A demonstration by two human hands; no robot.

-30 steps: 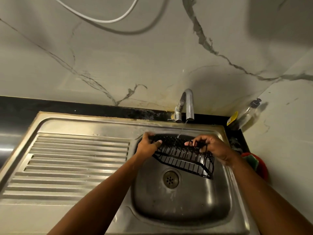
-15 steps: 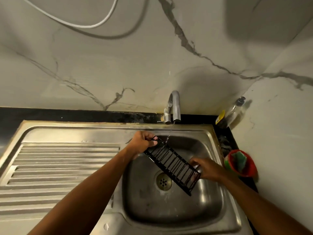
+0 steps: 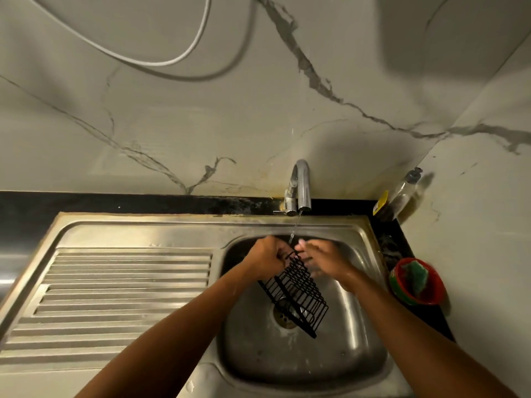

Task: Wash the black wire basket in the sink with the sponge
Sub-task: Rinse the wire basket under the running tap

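Note:
The black wire basket (image 3: pixel 298 294) hangs tilted over the steel sink (image 3: pixel 359 305), its lower end above the drain. My left hand (image 3: pixel 265 257) grips its top end under the thin stream from the tap (image 3: pixel 301 185). My right hand (image 3: pixel 321 257) is at the same top end, fingers spread against the wires; whether it grips them I cannot tell. The green sponge (image 3: pixel 415 275) lies in a red bowl (image 3: pixel 431 294) on the counter to the right of the sink, apart from both hands.
A ribbed steel draining board (image 3: pixel 115 297) lies left of the basin. A dish soap bottle (image 3: pixel 400 193) leans in the back right corner. A white cable (image 3: pixel 161 61) hangs on the marble wall above.
My right hand has moved from the basket's lower end up to its top end beside my left hand. The basket now hangs steeper, its free end over the drain.

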